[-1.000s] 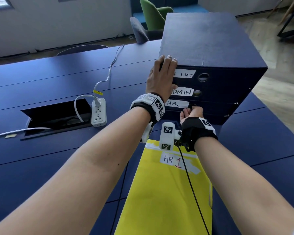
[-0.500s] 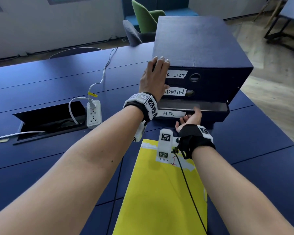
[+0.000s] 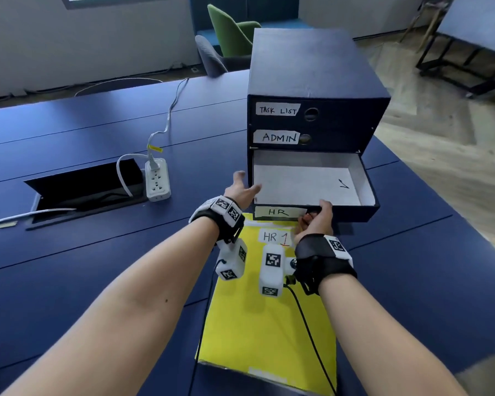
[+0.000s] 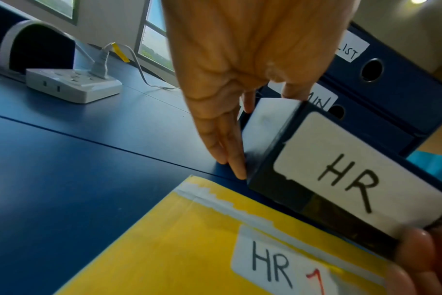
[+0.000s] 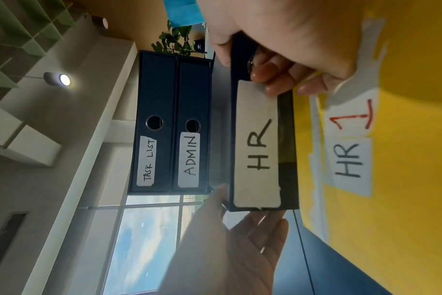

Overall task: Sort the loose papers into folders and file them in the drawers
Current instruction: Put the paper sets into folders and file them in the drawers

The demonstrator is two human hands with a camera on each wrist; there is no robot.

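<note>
Across the dark blue table (image 3: pixel 69 267) stands my navy cardboard drawer cabinet (image 3: pixel 312 81), its bottom HR drawer (image 3: pixel 309 178) pulled open. My right hand (image 3: pixel 316 221) pinches the drawer's front; my left hand (image 3: pixel 240 190) rests flat-fingered against its left corner. Just before it lies the yellow HR 1 folder (image 3: pixel 269 324).

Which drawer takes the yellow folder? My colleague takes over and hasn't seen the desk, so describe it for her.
On the blue table stands a dark blue drawer box with three drawers. Hers is the bottom drawer, marked HR. Unlike the TASK LIST drawer and ADMIN drawer above it, it is pulled out.
</note>
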